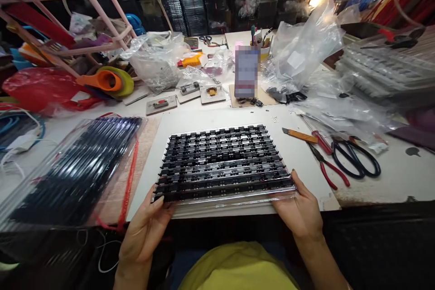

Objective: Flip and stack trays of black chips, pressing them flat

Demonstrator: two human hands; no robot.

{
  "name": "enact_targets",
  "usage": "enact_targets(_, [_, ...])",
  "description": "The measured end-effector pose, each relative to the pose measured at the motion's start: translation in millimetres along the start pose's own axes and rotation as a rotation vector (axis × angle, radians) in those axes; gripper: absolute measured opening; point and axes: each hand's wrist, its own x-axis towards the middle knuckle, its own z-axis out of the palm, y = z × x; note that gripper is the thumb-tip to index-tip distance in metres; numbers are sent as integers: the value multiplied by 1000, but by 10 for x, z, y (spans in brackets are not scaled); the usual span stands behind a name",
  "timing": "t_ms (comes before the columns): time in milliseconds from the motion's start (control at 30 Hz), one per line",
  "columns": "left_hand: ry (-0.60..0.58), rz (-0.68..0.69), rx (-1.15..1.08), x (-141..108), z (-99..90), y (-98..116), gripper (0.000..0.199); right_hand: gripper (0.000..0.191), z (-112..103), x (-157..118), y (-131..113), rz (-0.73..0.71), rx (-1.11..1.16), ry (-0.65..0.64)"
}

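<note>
both hands' fingers curled, left hand (146, 229) and right hand (301, 210) gripping tray (222, 163) corners.

A flat rectangular tray (222, 163) of small black components in tight rows, wrapped in clear plastic, lies on a white board at the surface's near edge, held at both near corners.

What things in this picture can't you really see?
All in the head view:
- Phone: its screen is blurred out.
- Parts in the tray: too small to tell what they are.
- Left hand and right hand: fingers are hidden under the tray's near corners.
- Clear bags: crinkled plastic hides what's inside.
- Pink rack: cut off by the top-left edge.
</note>
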Motion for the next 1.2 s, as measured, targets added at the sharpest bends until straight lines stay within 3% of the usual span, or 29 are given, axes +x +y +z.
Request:
enact_targets(400, [-129,20,-62,-9,-43,-38,52,30,-3,-18,3,-97,-167,195])
enact_targets(667, [-182,42,-100,2,-34,-24,54,26,33,-42,-48,-38,-359,286])
enact_targets(1200, [-153,39,-132,7,-36,-13,55,31,-13,-40,-35,-43,-453,126])
